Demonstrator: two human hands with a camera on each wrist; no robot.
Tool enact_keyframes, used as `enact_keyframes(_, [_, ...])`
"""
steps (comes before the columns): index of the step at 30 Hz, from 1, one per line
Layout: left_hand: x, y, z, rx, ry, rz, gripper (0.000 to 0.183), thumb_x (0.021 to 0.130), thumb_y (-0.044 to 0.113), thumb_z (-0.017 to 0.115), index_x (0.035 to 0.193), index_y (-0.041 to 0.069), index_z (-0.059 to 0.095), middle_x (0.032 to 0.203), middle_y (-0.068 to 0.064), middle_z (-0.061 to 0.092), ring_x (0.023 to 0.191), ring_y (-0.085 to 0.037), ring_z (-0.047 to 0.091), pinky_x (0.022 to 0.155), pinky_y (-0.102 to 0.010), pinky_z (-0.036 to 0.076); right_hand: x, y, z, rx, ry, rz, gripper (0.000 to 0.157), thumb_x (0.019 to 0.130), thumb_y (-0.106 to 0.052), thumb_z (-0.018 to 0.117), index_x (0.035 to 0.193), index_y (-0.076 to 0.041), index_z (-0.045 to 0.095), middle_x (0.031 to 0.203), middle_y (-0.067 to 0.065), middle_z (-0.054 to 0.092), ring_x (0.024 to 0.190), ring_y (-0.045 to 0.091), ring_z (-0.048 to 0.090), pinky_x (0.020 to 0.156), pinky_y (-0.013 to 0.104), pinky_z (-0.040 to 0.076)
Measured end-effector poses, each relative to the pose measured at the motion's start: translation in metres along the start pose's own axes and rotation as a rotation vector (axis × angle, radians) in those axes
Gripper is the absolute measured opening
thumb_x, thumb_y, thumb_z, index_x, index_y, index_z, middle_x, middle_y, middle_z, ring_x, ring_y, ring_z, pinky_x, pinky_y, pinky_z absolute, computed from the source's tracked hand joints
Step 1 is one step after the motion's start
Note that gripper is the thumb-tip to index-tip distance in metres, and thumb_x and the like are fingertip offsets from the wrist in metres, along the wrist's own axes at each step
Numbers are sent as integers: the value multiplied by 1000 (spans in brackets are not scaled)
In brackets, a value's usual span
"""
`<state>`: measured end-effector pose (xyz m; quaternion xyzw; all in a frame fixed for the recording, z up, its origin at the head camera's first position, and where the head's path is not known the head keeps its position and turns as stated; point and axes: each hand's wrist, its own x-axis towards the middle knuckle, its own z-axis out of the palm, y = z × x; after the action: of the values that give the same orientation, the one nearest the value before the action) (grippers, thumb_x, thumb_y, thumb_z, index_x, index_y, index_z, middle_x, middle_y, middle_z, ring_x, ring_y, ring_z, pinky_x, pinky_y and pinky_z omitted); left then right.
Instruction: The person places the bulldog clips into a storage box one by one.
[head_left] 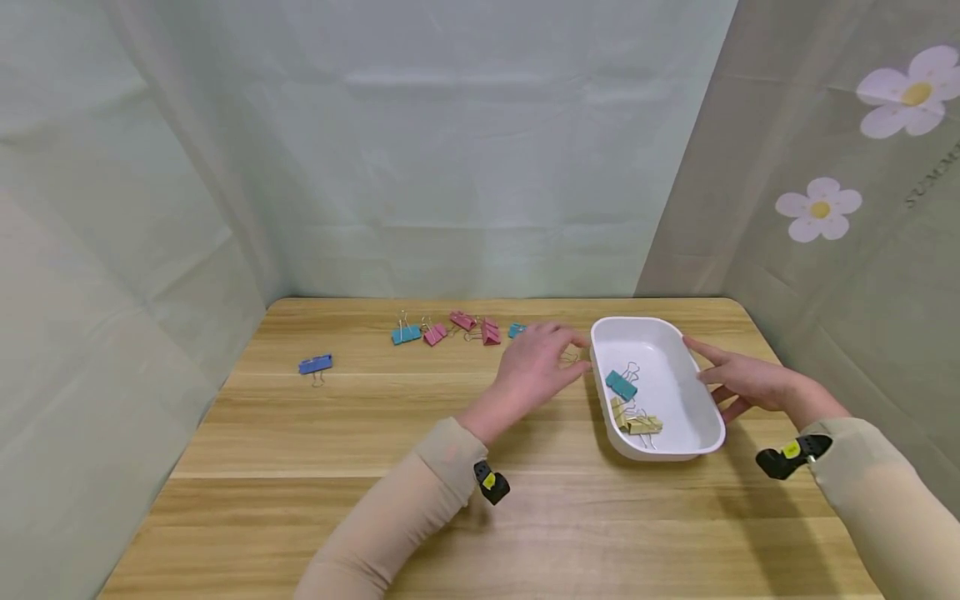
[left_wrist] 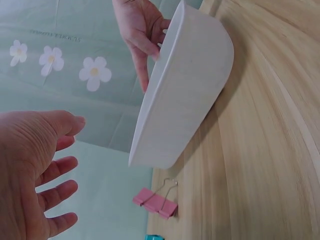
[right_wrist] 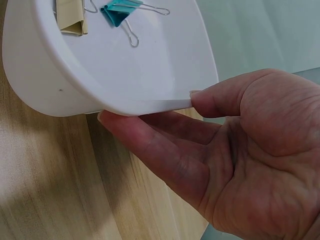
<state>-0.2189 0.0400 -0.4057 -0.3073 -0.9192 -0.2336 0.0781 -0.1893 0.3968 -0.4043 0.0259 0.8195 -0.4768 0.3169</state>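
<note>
A white plastic tray (head_left: 708, 429) stands at the right of the table, with a teal binder clip (head_left: 622, 385) and yellow binder clips (head_left: 643, 425) inside. My right hand (head_left: 753, 382) pinches its right rim, thumb at the edge and fingers against the outer wall in the right wrist view. My left hand (head_left: 534, 367) is at the tray's left side; the left wrist view shows its fingers loosely bent, apart from the tray and holding nothing. A pink binder clip (left_wrist: 156, 202) lies beyond it. Wire clip handles (head_left: 570, 357) show beside the left fingers, their body hidden.
Along the back of the wooden table (head_left: 360, 450) lie a teal clip (head_left: 406, 335), several pink clips (head_left: 491, 332) and a blue clip (head_left: 517, 330) partly behind the left hand. A darker blue clip (head_left: 315, 364) lies farther left. Cloth curtains (head_left: 465, 167) surround the table.
</note>
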Motion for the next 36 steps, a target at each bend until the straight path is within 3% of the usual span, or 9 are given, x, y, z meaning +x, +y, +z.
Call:
enact_keyframes(7, [-5,-14,-5,-3,38,-21,37,96,43,71,126,23,70,128,3,65,125,-23,55,104,-41,47,0,-1,-1,-3,-1,-1,80,109,-20,46,163,-27,-13,160,35,7,117,43,61,81,52,60])
enact_keyframes(13, [-9,-23,-10,6,63,-21,37,99,47,66,127,24,70,133,3,64,130,-23,53,110,-42,42,0,-2,-2,1,-2,2,81,109,-21,47,163,-28,-13,161,35,6,118,45,60,81,53,59])
enact_keyframes(20, [-13,-30,-14,13,63,-26,46,101,54,58,135,23,67,135,2,63,128,-21,55,106,-43,45,-1,-1,-1,2,-5,0,81,109,-21,47,163,-28,-13,160,35,9,118,44,60,81,52,59])
enact_keyframes(28, [-19,-43,-22,-15,65,-54,43,96,41,71,135,23,66,136,0,63,128,-27,54,104,-46,46,-2,-2,0,-2,0,1,82,109,-20,48,163,-27,-13,160,35,8,117,43,60,81,52,60])
enact_keyframes(36, [-24,-55,-27,-29,83,-90,41,95,38,74,133,25,68,135,0,63,128,-28,54,102,-48,49,-1,0,1,-1,1,1,81,109,-19,46,162,-28,-14,161,35,6,117,44,60,81,52,60])
